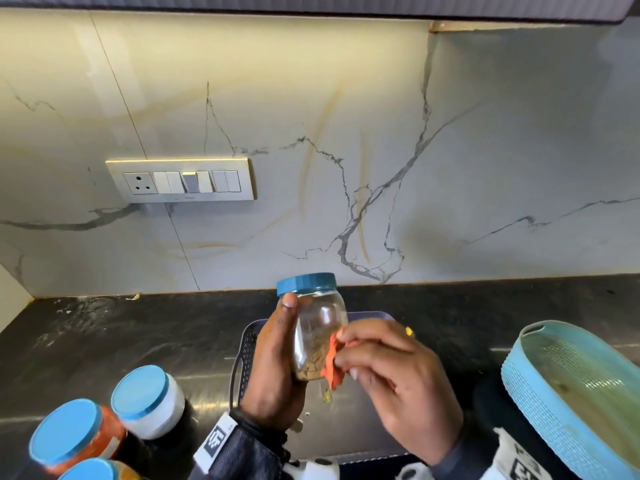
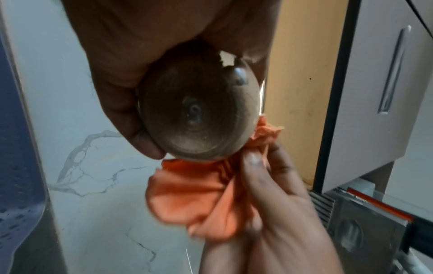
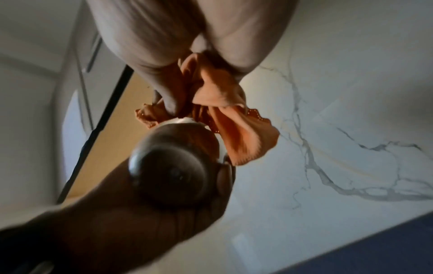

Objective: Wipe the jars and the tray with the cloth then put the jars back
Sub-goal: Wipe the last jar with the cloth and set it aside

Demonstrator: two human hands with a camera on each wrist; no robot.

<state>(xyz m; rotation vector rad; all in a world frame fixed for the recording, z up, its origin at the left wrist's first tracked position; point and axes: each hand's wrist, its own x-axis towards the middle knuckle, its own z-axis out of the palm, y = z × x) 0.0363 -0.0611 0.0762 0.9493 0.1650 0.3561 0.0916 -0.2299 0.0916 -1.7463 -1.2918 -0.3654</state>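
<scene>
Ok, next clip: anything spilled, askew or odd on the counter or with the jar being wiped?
Mostly normal. The left hand holds the jar upright, lid on, while the right hand presses the orange cloth to it. A few small yellowish crumbs lie in the dark tray below.

No text or label is legible anywhere.

Head cam sits up high, looking forward and down over the dark counter [image 1: 104,341] at the marble wall [image 1: 346,133]. Both wrist cams are super close, looking up from under the jar [image 2: 199,111] at its base, marble wall behind. All three share the jar, the orange cloth [image 3: 234,133] and both hands.
</scene>
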